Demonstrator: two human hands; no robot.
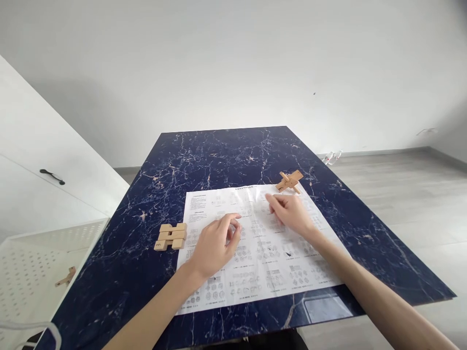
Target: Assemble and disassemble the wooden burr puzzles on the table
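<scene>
A large printed sheet [255,223], covered in small diagrams and text, lies on the dark blue marbled table. Over its left part is my left hand [217,243], index finger stretched out and the other fingers loosely bent with a gap to the thumb; nothing shows in it. My right hand [290,211] rests at the sheet's upper right, its fingers curled in and no object visible in them. Just beyond it, at the sheet's corner, sits a wooden puzzle of crossed pieces [290,182]. Left of the sheet lie notched wooden puzzle pieces [170,236], side by side.
The blue marbled table [219,155] reaches toward a pale wall. At left are a white cabinet [47,146] and a white perforated basket [29,262] with a wooden piece [66,276] inside. Clear bottles [332,157] stand on the floor beyond the table's right edge.
</scene>
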